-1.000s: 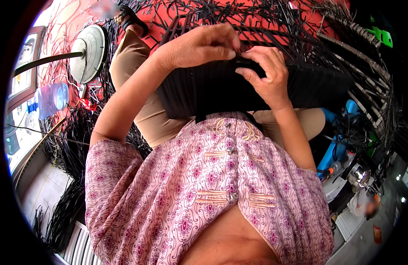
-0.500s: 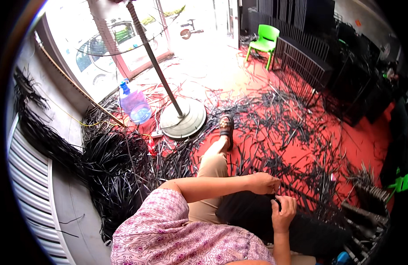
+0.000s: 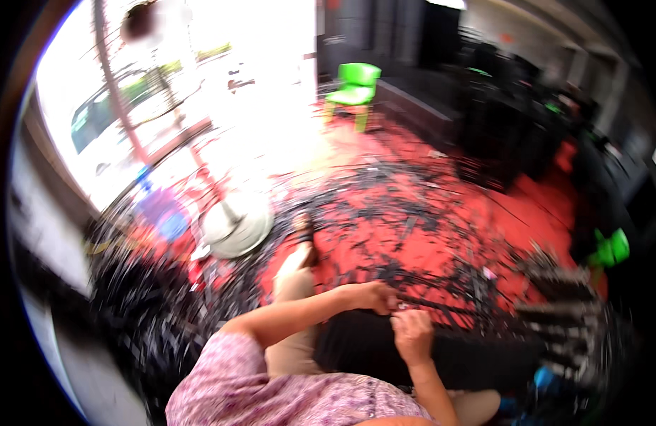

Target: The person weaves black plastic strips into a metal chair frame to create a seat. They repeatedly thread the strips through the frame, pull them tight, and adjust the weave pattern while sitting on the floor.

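My left hand (image 3: 374, 297) and my right hand (image 3: 414, 335) are close together over the far edge of a long black panel (image 3: 477, 358) that lies across my lap. The fingers of both hands are bent and pinched near each other. Whatever sits between them is too small and smeared to name. Loose black flat strips (image 3: 385, 248) are strewn over the red floor (image 3: 427, 248) beyond the panel. A large heap of the same dark strips (image 3: 150, 312) lies to my left.
A round pale stand base (image 3: 237, 226) and a clear blue water jug (image 3: 168, 213) stand at the left. One green chair (image 3: 356, 89) is at the back, another green chair (image 3: 612, 248) at the right. Dark stacked furniture (image 3: 505, 121) fills the far right. Slatted pieces (image 3: 555, 312) lie nearby.
My view has swung to the right and blurred, so the room slides left in it. Both hands stay close together at the panel's edge, with the left hand's fingers still near the right's.
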{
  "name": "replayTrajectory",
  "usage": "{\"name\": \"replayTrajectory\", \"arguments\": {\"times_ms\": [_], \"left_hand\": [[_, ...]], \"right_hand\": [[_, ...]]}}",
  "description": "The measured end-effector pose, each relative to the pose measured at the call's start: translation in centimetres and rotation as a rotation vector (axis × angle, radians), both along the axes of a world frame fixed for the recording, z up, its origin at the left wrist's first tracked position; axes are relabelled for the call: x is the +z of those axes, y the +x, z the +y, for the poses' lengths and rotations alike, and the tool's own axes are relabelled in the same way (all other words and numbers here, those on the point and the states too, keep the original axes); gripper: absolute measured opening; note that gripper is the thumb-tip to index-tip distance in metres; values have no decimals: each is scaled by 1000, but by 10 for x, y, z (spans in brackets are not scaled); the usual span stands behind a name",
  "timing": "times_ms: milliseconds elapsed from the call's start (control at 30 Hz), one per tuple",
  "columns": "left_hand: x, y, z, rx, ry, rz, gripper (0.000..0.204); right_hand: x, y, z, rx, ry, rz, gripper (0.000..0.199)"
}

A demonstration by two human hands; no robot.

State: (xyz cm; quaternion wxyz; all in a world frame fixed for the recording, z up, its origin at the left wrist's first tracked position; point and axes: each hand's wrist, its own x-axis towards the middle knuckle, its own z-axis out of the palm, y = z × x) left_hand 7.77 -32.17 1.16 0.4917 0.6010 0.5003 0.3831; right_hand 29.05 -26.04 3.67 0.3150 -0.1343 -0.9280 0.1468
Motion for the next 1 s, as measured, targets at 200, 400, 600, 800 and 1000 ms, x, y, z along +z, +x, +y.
{"name": "replayTrajectory", "arguments": {"times_ms": [200,400,600,800,1000], "left_hand": [[-5,-1,2,44,-251,-414,13],[2,6,5,-31,-266,-476,6],[13,25,9,-37,-37,-27,16],[10,23,4,29,-247,-87,16],[12,38,2,156,-197,-93,17]], "right_hand": [[-7,6,6,-45,-36,50,10],[-13,14,4,-68,-37,34,13],[-17,19,6,-78,-32,-6,16],[-16,22,6,-41,-69,46,23],[-27,30,2,-106,-85,83,30]]}}
